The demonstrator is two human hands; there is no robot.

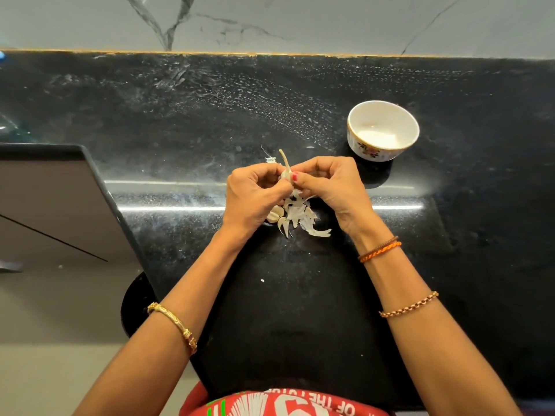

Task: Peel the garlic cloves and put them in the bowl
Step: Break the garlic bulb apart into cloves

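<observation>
Head view — both hands pinch garlic.

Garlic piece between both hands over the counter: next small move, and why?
Probably keep stripping skin off the garlic piece, not carry it over yet. Both the left hand and the right hand pinch it, its dry stalk still sticks up, and papery skin shows on it. Loose peels lie beneath, and the bowl to the right looks empty.
</observation>
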